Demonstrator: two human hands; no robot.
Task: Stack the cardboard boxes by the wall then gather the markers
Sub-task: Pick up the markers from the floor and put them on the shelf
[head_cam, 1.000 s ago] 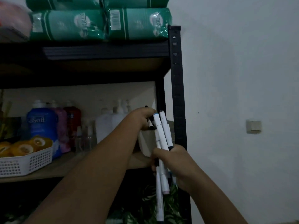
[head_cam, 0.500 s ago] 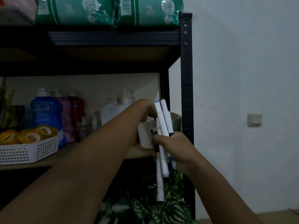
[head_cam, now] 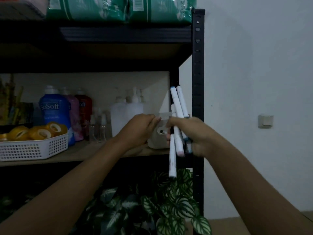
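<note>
My right hand (head_cam: 193, 133) is closed around a bundle of several white markers (head_cam: 177, 107), held roughly upright in front of the shelf's right post. One marker hangs lower than the others, reaching below the shelf board. My left hand (head_cam: 140, 131) grips the left side and rim of a white container (head_cam: 156, 141) standing on the wooden shelf (head_cam: 94, 152), right beside the bundle. A small black-tipped marker (head_cam: 163, 132) shows at the container, just left of my right fingers. No cardboard boxes are in view.
The black metal rack post (head_cam: 197, 73) stands just right of the markers. On the shelf sit a white basket of tape rolls (head_cam: 33, 146), detergent bottles (head_cam: 54, 112) and clear bottles (head_cam: 125, 112). Green packs (head_cam: 118, 9) lie on top. Leafy plants (head_cam: 160, 209) fill the space below. A wall switch (head_cam: 265, 121) is at the right.
My left hand has come down from the marker tips to the container's rim. The right hand with the bundle has shifted slightly right and lower in view as the camera moved closer.
</note>
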